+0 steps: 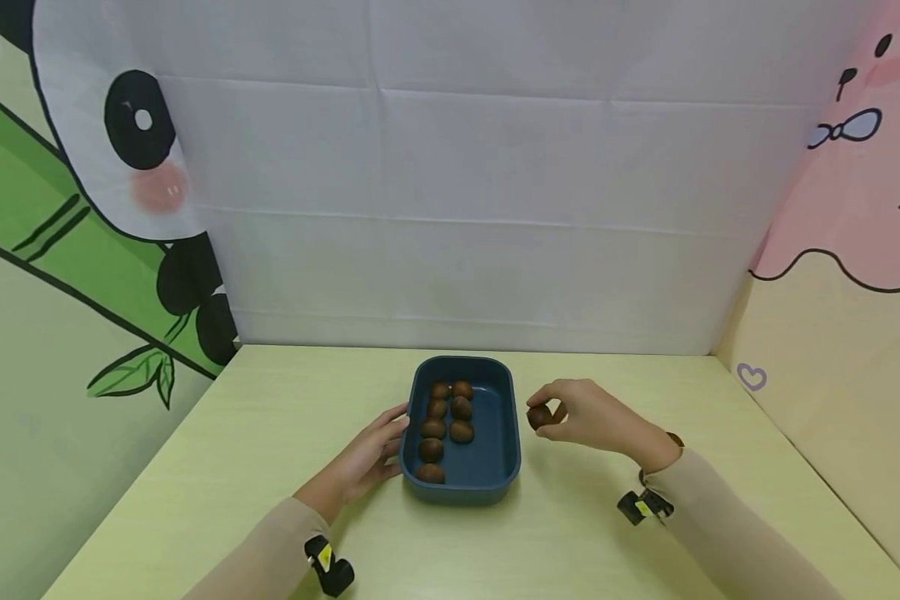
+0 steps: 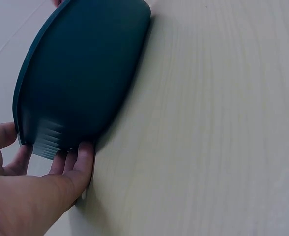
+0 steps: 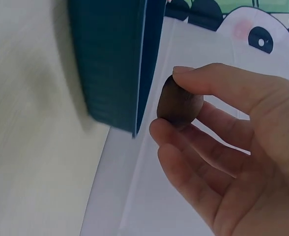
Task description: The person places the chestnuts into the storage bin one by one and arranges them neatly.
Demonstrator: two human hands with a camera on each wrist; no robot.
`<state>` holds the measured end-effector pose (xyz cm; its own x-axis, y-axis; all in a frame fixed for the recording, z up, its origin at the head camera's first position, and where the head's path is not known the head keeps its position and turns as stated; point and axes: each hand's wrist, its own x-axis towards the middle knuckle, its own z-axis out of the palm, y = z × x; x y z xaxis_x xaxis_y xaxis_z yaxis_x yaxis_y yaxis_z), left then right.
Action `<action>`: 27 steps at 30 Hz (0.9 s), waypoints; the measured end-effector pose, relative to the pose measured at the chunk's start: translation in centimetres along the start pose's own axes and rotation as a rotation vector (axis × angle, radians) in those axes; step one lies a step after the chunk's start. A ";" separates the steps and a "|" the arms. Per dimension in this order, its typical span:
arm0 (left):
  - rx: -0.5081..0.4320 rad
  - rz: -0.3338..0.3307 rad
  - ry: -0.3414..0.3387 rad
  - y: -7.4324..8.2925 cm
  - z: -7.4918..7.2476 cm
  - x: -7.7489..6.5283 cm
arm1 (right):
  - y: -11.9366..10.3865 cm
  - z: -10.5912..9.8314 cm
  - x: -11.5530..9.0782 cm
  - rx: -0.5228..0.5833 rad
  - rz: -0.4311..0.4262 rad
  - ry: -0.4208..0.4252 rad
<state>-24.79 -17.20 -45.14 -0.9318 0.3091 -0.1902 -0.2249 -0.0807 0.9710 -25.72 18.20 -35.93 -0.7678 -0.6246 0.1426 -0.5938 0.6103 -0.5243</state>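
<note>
A dark blue rectangular box stands on the table with several brown chestnuts in it. They lie in two uneven rows toward its left side, and the right part shows bare bottom. My left hand touches the box's left outer wall; in the left wrist view its fingertips rest against the wall, from near the rim down to the table. Just right of the box, my right hand pinches one chestnut between thumb and fingers. That chestnut is held apart from the box, beside its right rim.
The pale wood-grain table extends around the box. A white cloth backdrop rises along its far edge. Printed side panels flank it, one with a panda, the other pink and cream. Both wrists carry small black cameras.
</note>
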 end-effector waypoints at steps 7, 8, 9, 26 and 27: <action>-0.001 0.000 0.003 -0.1 0.0 -0.1 | -2.1 2.1 2.4 -0.031 -0.075 -0.053; -0.001 -0.001 0.004 -0.1 0.0 -0.1 | -2.3 2.5 2.8 -0.042 -0.080 -0.060; -0.001 -0.001 0.005 -0.1 0.0 -0.1 | -2.5 2.8 3.1 -0.053 -0.087 -0.067; 0.011 0.006 -0.012 0.0 -0.1 -0.1 | -2.2 8.1 7.3 -0.110 -0.150 -0.166; 0.011 0.007 -0.013 0.1 -0.1 -0.1 | -2.2 8.3 7.4 -0.113 -0.151 -0.173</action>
<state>-24.71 -17.31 -45.07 -0.9295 0.3211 -0.1812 -0.2150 -0.0727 0.9739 -28.14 8.21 -40.69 -0.6219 -0.7807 0.0610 -0.7290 0.5487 -0.4092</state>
